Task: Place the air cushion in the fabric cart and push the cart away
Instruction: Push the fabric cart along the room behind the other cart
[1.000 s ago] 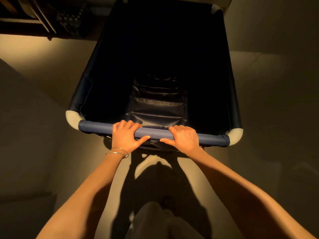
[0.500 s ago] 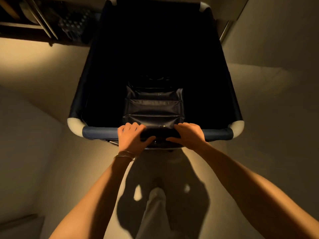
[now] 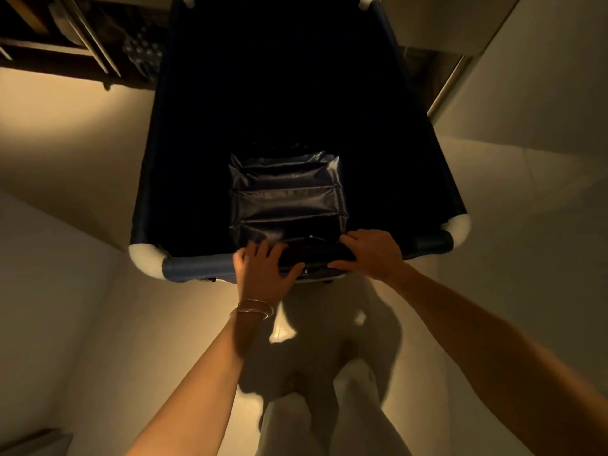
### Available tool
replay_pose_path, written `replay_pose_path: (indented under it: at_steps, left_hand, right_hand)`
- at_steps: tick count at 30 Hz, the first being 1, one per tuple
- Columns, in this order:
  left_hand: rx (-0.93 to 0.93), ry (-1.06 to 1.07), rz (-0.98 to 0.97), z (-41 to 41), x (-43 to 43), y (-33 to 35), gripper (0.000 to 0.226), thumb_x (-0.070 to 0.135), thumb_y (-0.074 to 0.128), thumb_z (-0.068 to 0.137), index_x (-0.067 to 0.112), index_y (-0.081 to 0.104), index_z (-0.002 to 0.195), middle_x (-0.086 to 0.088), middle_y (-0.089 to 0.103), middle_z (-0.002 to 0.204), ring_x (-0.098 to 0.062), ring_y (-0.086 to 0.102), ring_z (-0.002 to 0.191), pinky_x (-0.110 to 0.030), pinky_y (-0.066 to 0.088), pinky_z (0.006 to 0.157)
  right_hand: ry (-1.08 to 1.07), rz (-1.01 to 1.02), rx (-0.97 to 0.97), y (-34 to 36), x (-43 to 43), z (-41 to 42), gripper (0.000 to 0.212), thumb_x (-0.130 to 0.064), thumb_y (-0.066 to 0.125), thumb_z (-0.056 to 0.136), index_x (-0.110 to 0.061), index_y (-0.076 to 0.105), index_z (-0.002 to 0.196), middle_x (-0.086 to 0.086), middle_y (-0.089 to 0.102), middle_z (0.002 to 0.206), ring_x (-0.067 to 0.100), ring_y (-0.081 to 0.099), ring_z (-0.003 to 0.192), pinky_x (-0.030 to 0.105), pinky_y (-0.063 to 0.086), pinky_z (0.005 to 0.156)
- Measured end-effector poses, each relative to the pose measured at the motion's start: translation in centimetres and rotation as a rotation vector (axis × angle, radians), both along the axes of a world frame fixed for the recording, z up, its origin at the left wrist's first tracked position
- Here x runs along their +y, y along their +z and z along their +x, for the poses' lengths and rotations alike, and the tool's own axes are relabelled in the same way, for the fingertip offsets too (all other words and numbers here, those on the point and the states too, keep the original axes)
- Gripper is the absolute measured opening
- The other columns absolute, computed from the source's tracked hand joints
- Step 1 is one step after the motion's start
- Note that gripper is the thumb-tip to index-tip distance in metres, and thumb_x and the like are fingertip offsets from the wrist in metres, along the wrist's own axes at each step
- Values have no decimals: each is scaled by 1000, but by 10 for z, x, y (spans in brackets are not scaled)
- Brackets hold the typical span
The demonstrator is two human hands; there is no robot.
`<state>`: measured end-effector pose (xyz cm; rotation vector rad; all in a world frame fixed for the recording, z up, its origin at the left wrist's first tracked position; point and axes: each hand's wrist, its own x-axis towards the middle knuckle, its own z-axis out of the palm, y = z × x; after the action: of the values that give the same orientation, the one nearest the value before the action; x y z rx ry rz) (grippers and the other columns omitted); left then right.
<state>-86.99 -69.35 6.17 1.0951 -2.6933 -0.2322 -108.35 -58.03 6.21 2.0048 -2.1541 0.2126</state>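
Observation:
A dark navy fabric cart (image 3: 197, 268) with white corner caps fills the upper middle of the view. Inside it, against the near wall, lies the dark shiny ribbed air cushion (image 3: 288, 197). Both hands grip the cart's near rim bar. My left hand (image 3: 263, 269), with bangles on the wrist, holds the bar left of centre. My right hand (image 3: 371, 253) holds it right of centre. The cart's far interior is too dark to see.
A dim shelf unit (image 3: 75, 37) with stored items stands at the far left. A wall with a metal edge strip (image 3: 449, 83) rises at the right. Pale floor (image 3: 82, 153) lies on both sides of the cart. My legs (image 3: 332, 416) show below.
The cart has rolled forward with both hands on its rim bar, and the shelf and right wall have drawn closer. My legs have stepped forward beneath.

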Motion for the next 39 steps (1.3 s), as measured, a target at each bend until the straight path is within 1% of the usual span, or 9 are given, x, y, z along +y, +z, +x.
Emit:
replay_pose_path:
  at_steps: [4,13,17,21,25,30,32,37,39]
  left_hand:
    - [24,62,-33,-26,-12,-2,52,61,45,76,19,67,96,-6,67,87,-29,56,77,-37,30,75]
    - [-3,264,-13,-80,-17,-1,52,62,40,78,19,64,95,-6,62,85,-29,55,81,-37,26,76]
    - [-8,359,-12,-102,-11,-3,55,63,37,80,19,64,98,-8,63,88,-29,55,83,-38,29,78]
    - [-8,457,8,-122,0,-5,56,62,35,81,19,63,101,-8,64,91,-29,55,86,-40,38,81]
    - [-8,540,18,-141,19,-5,56,60,34,81,18,63,102,-9,63,93,-31,55,88,-42,40,82]
    - [-11,621,25,-161,51,-5,53,59,35,81,19,63,103,-7,62,93,-29,54,88,-40,35,82]
    - [-4,645,33,-169,65,-5,52,57,36,81,19,63,104,-7,63,94,-29,54,88,-40,36,82]
    - [-5,671,64,-183,102,-10,52,55,35,80,18,64,104,-8,64,93,-30,56,87,-42,41,81]
    - [-6,675,66,-189,120,-10,52,54,34,81,18,64,105,-7,64,92,-29,56,86,-41,42,81]
  right_hand:
    - [61,10,12,3,-27,-32,65,-69,38,76,-13,67,88,7,70,71,26,65,60,26,46,47]
    - [242,71,28,2,-77,-99,69,-69,33,77,-10,66,92,10,70,74,28,66,63,28,47,51]
    - [333,106,21,1,-91,-125,59,-64,53,78,-11,64,102,12,71,86,31,66,76,31,46,61]
    - [404,130,9,5,-102,-145,58,-60,59,77,-10,64,106,13,71,89,31,65,80,32,46,64]
    - [444,161,13,5,-104,-162,60,-61,58,77,-9,63,108,12,69,89,31,64,80,33,46,64]
    - [564,95,33,2,-99,-184,64,-69,46,75,-9,64,84,10,65,68,27,61,58,24,40,50]
    - [604,57,27,0,-92,-192,63,-68,42,77,-8,63,82,10,63,66,27,59,55,23,36,48]
    - [674,-41,59,-19,-64,-210,61,-64,43,86,-7,66,89,10,67,73,26,60,62,27,42,53]
    - [654,-14,57,-19,-49,-215,62,-66,42,85,-9,66,92,9,67,77,27,60,66,28,42,56]
